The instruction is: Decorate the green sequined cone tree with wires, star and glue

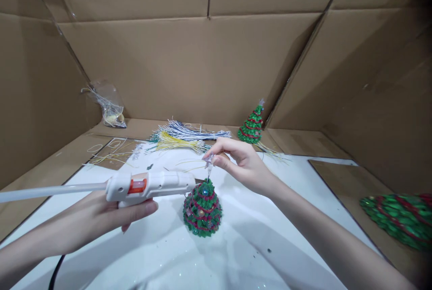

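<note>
My left hand is closed around a white glue gun with an orange trigger; its nozzle points right at the tip of a small green tree wound with red garland and beads. The tree stands upright on the white table. My right hand pinches a small clear star topper by thumb and forefinger, holding it just above the tree's tip. A white glue stick sticks out of the gun's back to the left.
A bundle of white, yellow and blue wires lies at the back. A finished small tree stands behind it, and another tree lies on its side at the right. A plastic bag leans at the back left. Cardboard walls surround the table.
</note>
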The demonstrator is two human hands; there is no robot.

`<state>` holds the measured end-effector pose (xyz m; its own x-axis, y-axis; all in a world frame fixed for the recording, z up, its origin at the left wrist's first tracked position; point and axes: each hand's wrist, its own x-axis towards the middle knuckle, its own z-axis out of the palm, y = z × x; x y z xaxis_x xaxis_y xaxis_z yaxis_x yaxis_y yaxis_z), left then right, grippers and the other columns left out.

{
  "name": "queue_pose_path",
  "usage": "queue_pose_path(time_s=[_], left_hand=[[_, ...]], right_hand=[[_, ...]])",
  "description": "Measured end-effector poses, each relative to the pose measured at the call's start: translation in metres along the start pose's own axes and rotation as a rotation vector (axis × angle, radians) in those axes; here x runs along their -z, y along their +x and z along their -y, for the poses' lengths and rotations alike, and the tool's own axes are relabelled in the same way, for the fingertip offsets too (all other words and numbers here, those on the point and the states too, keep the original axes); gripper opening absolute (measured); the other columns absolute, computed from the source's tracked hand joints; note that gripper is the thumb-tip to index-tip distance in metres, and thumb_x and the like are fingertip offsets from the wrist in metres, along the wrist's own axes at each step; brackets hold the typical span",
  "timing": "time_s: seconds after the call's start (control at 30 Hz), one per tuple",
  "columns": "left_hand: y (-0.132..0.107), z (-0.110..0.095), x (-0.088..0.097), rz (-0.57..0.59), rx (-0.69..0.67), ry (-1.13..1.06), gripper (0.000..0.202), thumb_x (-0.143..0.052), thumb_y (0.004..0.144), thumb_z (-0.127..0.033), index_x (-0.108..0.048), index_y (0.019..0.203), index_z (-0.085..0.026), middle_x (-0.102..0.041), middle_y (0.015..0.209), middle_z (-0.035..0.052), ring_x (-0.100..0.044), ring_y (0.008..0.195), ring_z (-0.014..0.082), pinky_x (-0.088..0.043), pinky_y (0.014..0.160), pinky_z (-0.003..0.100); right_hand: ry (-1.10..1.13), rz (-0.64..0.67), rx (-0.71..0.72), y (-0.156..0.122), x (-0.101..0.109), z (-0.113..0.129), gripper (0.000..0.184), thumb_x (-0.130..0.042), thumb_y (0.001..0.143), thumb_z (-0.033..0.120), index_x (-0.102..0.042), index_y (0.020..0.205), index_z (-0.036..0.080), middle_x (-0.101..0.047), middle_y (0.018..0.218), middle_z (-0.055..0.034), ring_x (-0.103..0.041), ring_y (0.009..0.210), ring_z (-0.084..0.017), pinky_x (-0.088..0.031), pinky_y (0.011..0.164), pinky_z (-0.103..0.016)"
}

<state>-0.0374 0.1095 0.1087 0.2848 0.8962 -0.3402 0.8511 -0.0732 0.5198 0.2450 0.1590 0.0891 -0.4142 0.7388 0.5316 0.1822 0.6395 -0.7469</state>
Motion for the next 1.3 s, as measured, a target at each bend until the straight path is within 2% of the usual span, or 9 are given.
queue_pose_path(time_s=[0.37, 0.63, 1.0, 1.3], left_hand=[[-0.001, -0.003, 0.003, 0.054, 0.014, 0.0, 0.048, -0.049, 0.08, -0.063, -0.05, 0.06, -0.02, -0.056, 0.069, -0.0007, -0.055, 0.07, 0.0156, -0.045, 0.064, 0.02], [0.001, 0.01, 0.0, 0.04, -0.059, -0.005, 0.042, -0.051, 0.084, -0.054, -0.051, 0.061, -0.02, -0.056, 0.07, -0.002, -0.055, 0.07, 0.0133, -0.045, 0.064, 0.019], [0.003, 0.011, 0.001, 0.021, -0.091, 0.02, 0.044, -0.049, 0.086, -0.055, -0.05, 0.062, -0.019, -0.056, 0.069, -0.0032, -0.054, 0.068, 0.0115, -0.043, 0.063, 0.019], [0.003, 0.012, 0.0, 0.019, -0.084, 0.041, 0.046, -0.047, 0.086, -0.057, -0.048, 0.061, -0.019, -0.056, 0.069, -0.0031, -0.054, 0.068, 0.0116, -0.043, 0.064, 0.019]], right_hand=[[0.007, -0.002, 0.001, 0.0, 0.0, 0.0, 0.016, -0.056, 0.088, 0.026, -0.064, 0.08, 0.016, -0.068, 0.079, -0.0038, -0.054, 0.064, -0.012, -0.042, 0.062, -0.027], [0.011, -0.006, 0.0, 0.0, 0.0, 0.0, 0.016, -0.056, 0.087, 0.027, -0.065, 0.081, 0.016, -0.067, 0.078, -0.0036, -0.055, 0.065, -0.012, -0.041, 0.062, -0.027], [0.02, -0.01, 0.012, 0.0, -0.001, 0.001, 0.014, -0.056, 0.087, 0.022, -0.066, 0.08, 0.014, -0.068, 0.078, -0.0038, -0.053, 0.063, -0.011, -0.042, 0.063, -0.025], [0.024, -0.005, 0.007, -0.001, -0.001, -0.001, 0.015, -0.057, 0.087, 0.024, -0.067, 0.082, 0.014, -0.066, 0.076, -0.0029, -0.052, 0.063, -0.01, -0.041, 0.061, -0.025]])
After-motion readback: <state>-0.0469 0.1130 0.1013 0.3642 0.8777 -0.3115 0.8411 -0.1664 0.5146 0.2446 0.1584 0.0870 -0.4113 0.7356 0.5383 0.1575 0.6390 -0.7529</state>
